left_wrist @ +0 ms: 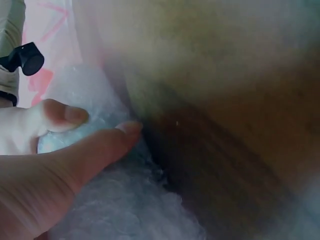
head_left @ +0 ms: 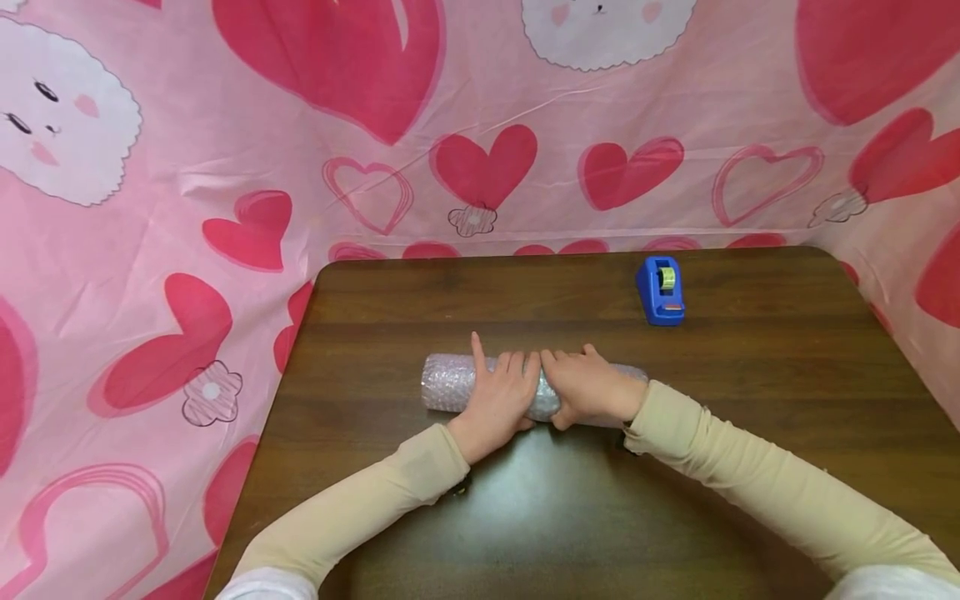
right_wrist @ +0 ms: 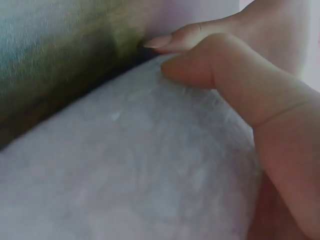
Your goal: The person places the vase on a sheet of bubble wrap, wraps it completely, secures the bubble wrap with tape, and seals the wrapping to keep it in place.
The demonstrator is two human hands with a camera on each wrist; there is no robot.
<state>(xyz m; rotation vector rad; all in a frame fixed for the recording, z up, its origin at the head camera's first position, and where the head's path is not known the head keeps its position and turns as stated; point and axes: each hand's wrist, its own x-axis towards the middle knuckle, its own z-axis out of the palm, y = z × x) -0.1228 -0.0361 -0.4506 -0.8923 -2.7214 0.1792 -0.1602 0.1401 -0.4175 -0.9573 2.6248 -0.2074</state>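
Observation:
A bubble wrap roll (head_left: pixel 447 383) lies lengthwise across the middle of the dark wooden table. My left hand (head_left: pixel 498 400) grips it left of its middle, thumb on the near side and fingers over the top, one finger sticking out towards the back. Close beside it, my right hand (head_left: pixel 594 385) holds the roll in the same way, fingers over the far side. Between the hands the wrap has a bluish tint. In the left wrist view, both thumbs press on the crinkled bubble wrap (left_wrist: pixel 130 210). The right wrist view shows the wrap (right_wrist: pixel 125 165) close up beneath the thumbs.
A blue tape dispenser (head_left: pixel 651 300) with a roll of tape stands at the back right of the table (head_left: pixel 405 300). Behind the table and along its sides hangs a pink cloth (head_left: pixel 555 108) printed with hearts and white faces.

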